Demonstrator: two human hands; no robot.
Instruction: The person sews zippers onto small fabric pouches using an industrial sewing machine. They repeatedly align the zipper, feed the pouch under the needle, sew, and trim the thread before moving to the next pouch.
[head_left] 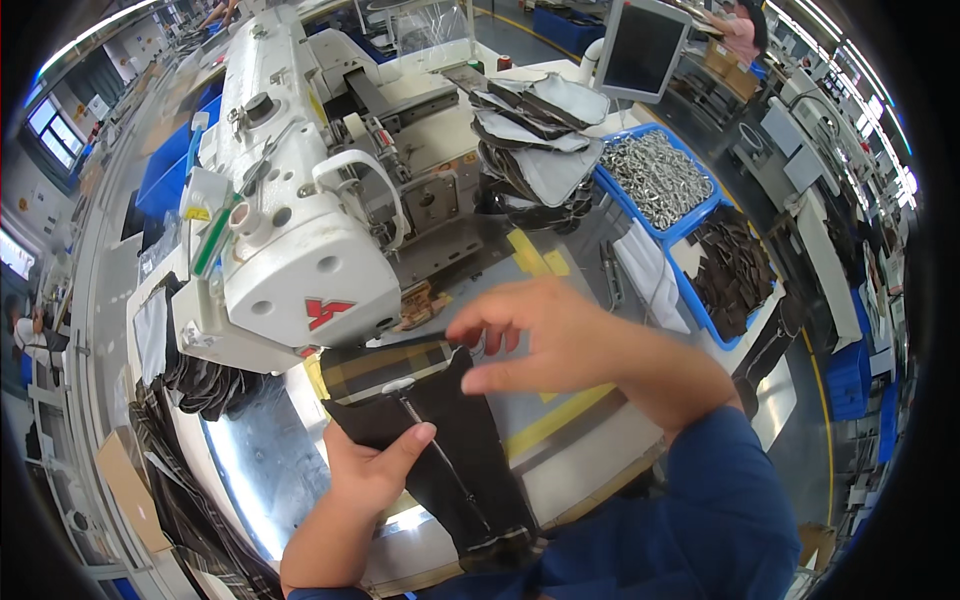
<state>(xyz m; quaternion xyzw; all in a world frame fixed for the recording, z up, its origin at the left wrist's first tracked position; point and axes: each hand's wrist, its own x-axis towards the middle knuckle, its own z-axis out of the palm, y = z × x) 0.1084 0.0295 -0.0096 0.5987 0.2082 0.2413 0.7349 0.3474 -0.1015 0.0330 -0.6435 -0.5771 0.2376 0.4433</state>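
A dark fabric piece (pixel 460 480) with a zipper down its middle and a plaid panel (pixel 365 370) at its top lies below the head of a white sewing machine (pixel 275 250). My left hand (pixel 370 465) grips the piece at its left side, thumb pressed on top beside the zipper. My right hand (pixel 540 340) is over the upper right corner of the piece, fingers curved and apart; whether a fingertip touches the fabric is unclear. Yellow tape strips (pixel 530 255) mark the worktable around them.
Stacked fabric pieces (pixel 540 150), a blue bin of metal parts (pixel 655 175), another of dark pieces (pixel 725 265) and a monitor (pixel 640 50) stand behind and right. More fabric (pixel 215 385) lies left. A person in pink (pixel 738 35) is at the back right.
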